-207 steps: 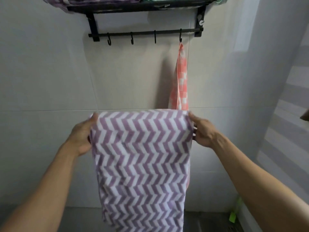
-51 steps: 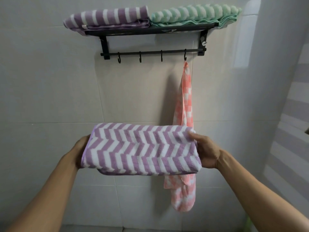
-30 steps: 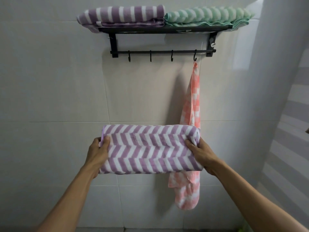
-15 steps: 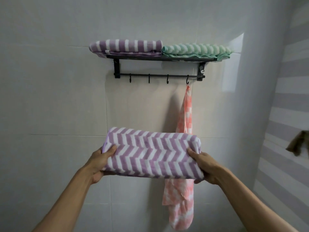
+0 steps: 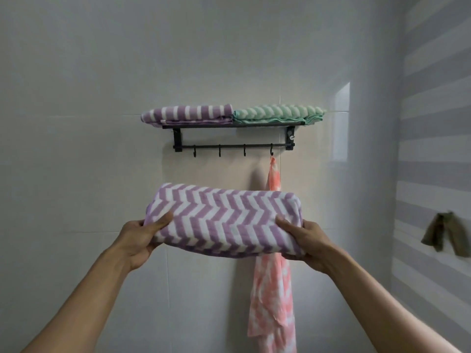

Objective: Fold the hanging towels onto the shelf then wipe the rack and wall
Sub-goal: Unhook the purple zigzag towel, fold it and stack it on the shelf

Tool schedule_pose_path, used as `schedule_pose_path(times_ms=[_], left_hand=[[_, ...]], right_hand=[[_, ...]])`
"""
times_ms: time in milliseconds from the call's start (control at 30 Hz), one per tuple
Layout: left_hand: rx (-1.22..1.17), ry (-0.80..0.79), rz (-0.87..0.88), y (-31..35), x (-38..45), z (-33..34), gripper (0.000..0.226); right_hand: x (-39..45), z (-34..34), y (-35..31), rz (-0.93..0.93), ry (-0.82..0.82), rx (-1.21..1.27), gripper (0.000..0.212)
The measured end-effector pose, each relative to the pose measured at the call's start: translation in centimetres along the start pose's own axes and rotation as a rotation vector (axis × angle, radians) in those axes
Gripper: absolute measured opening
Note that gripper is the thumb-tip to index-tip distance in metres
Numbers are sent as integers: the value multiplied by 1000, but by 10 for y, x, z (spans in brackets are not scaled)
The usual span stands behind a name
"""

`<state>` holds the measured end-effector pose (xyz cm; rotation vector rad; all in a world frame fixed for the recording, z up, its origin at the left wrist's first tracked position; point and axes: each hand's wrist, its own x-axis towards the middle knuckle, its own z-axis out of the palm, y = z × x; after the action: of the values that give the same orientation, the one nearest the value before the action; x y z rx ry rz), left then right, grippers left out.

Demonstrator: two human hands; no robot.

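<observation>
A folded purple-and-white zigzag towel [image 5: 224, 220] is held level in front of the wall, below the rack. My left hand [image 5: 139, 242] grips its left end, thumb on top. My right hand [image 5: 305, 238] grips its right end the same way. Above, the black wall rack [image 5: 233, 146] carries a folded purple striped towel [image 5: 187, 115] on the left of its shelf and a folded green towel [image 5: 277, 114] on the right. A pink-and-white checked towel [image 5: 274, 301] hangs from the rightmost hook, partly hidden behind the held towel.
The white tiled wall [image 5: 76, 174] runs behind the rack. The other hooks [image 5: 219, 154] on the bar hang bare. A side wall with grey stripes [image 5: 433, 123] stands to the right, with a dark olive cloth [image 5: 443, 234] hanging on it.
The towel went from hanging long to a compact fold. Over the last second both hands raised it slightly and the view tilted up, so the rack sits lower in frame.
</observation>
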<state>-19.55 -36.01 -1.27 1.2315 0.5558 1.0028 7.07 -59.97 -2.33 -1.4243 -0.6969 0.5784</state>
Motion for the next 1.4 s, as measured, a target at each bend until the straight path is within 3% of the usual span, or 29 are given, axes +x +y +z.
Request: schedule_pose_path(times_ms=[167, 367, 467, 633, 867, 1400], left_hand=[[7, 71, 119, 42, 0, -5, 44], [104, 209, 401, 99, 35, 3, 12], [74, 225, 519, 128, 67, 5, 15], [-52, 178, 602, 170, 139, 2, 27], [-112, 61, 627, 233, 250, 0, 21], [-101, 106, 617, 312, 402, 6, 47]], right_hand=[[2, 5, -37, -147, 12, 14, 44], [40, 38, -101, -371, 107, 5, 25], [66, 57, -134, -465, 114, -15, 16], [126, 89, -185, -573, 168, 2, 31], [207, 131, -254, -607, 187, 37, 23], [354, 173, -332, -618, 231, 28, 38]])
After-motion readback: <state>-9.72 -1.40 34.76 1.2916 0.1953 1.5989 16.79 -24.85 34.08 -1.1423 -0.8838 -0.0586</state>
